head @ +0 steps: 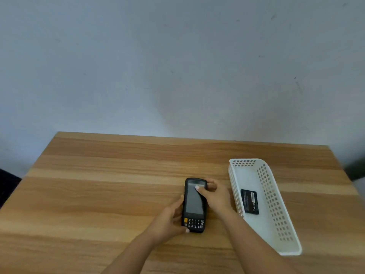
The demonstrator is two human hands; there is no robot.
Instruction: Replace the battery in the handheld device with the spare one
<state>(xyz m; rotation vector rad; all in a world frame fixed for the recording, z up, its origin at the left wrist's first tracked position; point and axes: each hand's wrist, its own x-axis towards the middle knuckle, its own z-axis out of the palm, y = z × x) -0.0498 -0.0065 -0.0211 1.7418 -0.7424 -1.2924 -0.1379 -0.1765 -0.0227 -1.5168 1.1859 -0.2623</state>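
A black handheld device (194, 204) with a grey screen and a small keypad lies face up on the wooden table (102, 184). My left hand (169, 220) grips its lower left side, thumb near the keypad end. My right hand (215, 196) holds its upper right side, thumb resting on the screen. The spare battery (249, 201), a flat black block with a label, lies inside a white perforated basket (276, 206) just right of my right hand.
The basket stands near the table's right edge. A plain grey wall rises behind the table's far edge. Something dark sits past the table at the far left.
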